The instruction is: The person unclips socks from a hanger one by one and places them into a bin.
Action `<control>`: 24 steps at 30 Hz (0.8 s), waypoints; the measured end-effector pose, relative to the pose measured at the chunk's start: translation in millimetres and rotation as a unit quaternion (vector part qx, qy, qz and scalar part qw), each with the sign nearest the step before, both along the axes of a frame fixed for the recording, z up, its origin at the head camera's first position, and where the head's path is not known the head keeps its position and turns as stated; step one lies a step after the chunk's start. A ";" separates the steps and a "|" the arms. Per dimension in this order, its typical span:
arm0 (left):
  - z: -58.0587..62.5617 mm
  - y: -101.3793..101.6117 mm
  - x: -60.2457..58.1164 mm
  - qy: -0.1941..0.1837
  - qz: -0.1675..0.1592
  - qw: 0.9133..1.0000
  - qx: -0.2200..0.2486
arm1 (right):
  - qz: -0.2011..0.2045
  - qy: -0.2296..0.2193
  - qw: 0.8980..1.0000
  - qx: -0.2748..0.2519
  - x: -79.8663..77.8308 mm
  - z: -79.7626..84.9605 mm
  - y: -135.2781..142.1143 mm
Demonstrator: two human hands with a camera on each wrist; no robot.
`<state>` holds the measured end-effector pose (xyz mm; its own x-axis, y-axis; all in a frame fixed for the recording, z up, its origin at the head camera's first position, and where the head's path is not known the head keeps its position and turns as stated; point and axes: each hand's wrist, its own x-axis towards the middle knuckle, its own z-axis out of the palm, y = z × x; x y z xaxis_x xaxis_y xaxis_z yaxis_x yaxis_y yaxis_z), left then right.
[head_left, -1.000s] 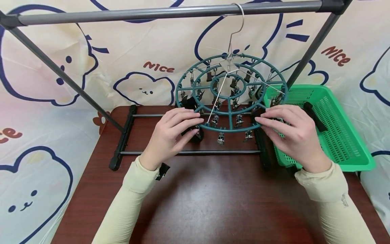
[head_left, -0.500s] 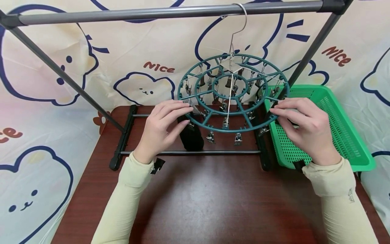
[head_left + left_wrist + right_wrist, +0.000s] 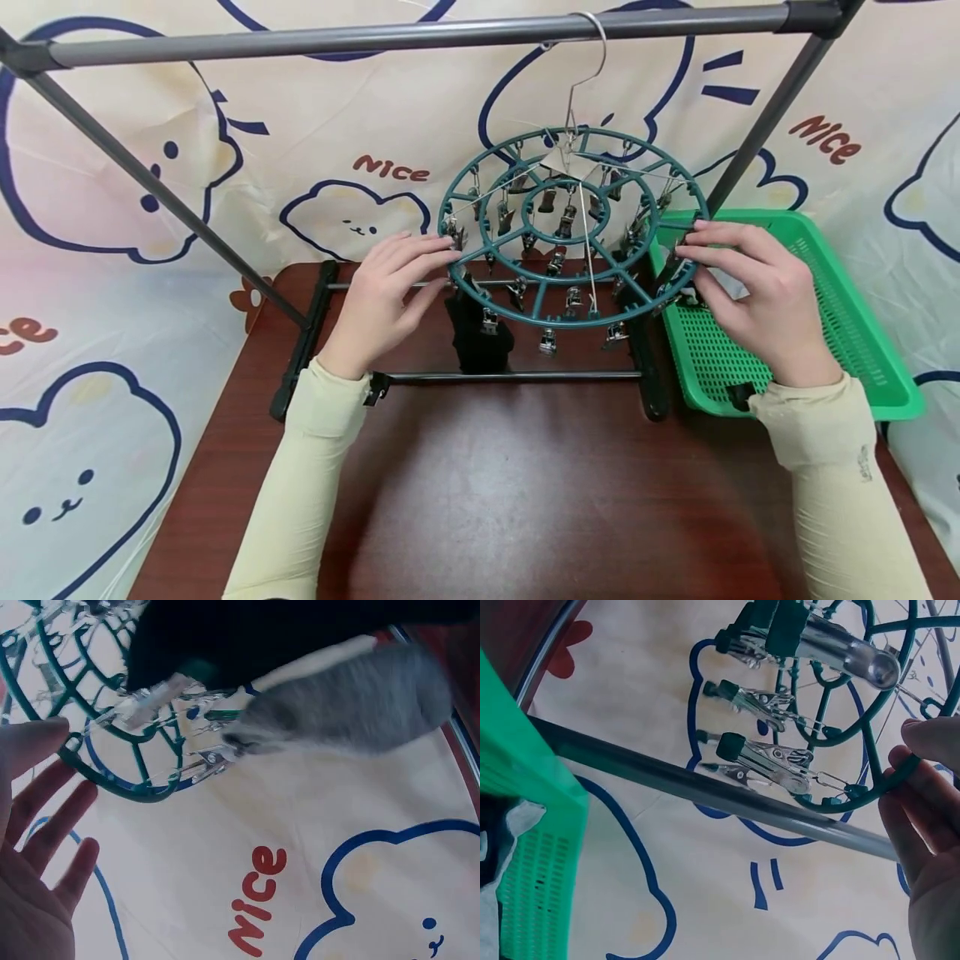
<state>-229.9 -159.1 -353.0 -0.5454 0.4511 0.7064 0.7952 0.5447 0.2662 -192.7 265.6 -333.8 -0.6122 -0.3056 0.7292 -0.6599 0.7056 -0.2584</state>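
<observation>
A round teal clip hanger (image 3: 540, 319) hangs by its metal hook from a grey bar. My right hand (image 3: 761, 292) pinches the hanger's right rim between thumb and fingers, as the right wrist view also shows. At the left rim, my left hand (image 3: 390, 292) touches the ring with thumb and fingertips, its fingers fairly straight and spread. Small metal clips (image 3: 769, 761) dangle from the rings. A black sock (image 3: 480, 337) hangs below the left side. In the left wrist view, a grey sock (image 3: 352, 701) hangs from a clip beside black cloth (image 3: 202, 637).
The grey rack bar (image 3: 315, 42) crosses above, with slanted legs at both sides. A green basket (image 3: 862, 350) stands right of the rack, with dark and white cloth (image 3: 514, 825) inside. The brown table (image 3: 525, 483) spreads in front; a printed cloth (image 3: 352, 212) hangs behind.
The hanger has turned, its front side moving right, and the black sock has come into fuller view. My hands have moved apart along the rim and slightly away from me.
</observation>
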 end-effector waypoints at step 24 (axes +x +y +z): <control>0.9 27.0 21.8 0.111 -0.056 0.992 -0.020 | 0.072 -0.006 0.994 -0.079 21.9 9.8 -20.9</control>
<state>-208.2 -132.2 -352.0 -0.3245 0.5295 0.7838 0.8875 0.4571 0.0587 -170.8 244.6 -324.0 -0.5797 -0.2731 0.7677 -0.7473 0.5538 -0.3672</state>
